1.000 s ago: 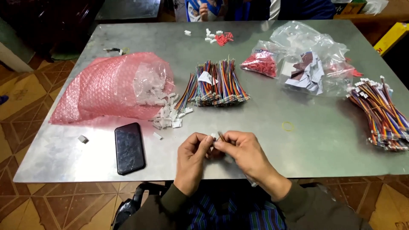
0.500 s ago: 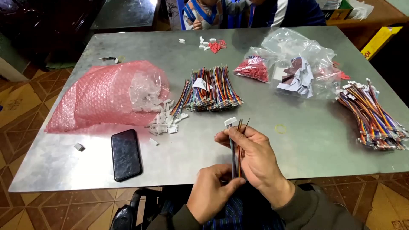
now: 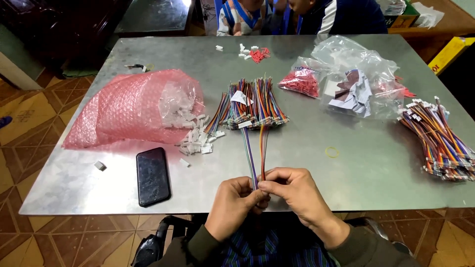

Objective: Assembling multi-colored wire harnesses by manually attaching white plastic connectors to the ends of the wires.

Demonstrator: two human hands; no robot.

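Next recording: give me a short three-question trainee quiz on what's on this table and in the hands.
1. True or false: both hands grip the multicoloured ribbon wires.
2. What lies nearest the black phone? A) yellow rubber band B) small white connectors C) clear bags
3. What colour is the bubble wrap?

Key
1. True: left hand and right hand pinch them together at the table edge.
2. B, the white connectors.
3. Pink.
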